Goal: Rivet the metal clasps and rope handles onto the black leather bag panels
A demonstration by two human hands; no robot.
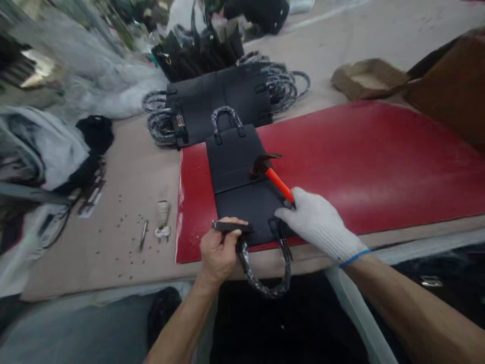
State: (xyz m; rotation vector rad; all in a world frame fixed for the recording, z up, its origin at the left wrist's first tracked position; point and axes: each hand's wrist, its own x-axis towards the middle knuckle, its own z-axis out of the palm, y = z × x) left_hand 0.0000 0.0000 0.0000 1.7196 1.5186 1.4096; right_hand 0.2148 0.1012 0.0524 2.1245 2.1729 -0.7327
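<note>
A black leather bag panel (242, 167) lies across a red mat (371, 162), with one plastic-wrapped handle (226, 110) at its far end and another handle (267, 290) at its near end, hanging past the table edge. My bare left hand (220, 250) pinches a dark flat bar-shaped tool (232, 227) over the panel's near left corner, close to a handle end. My right hand (318, 220), in a white knit glove, is closed around the orange grip of a claw hammer (278, 183). The hammer's head is over the panel's middle.
Behind lies a stack of black panels (223, 93) with wrapped handles. A cardboard tray (369, 78) stands back right. On the left are a spool of thread (162, 215), a metal punch-like rod (143, 236) and scattered small dark bits. Plastic sheeting (102, 86) heaps at the back left.
</note>
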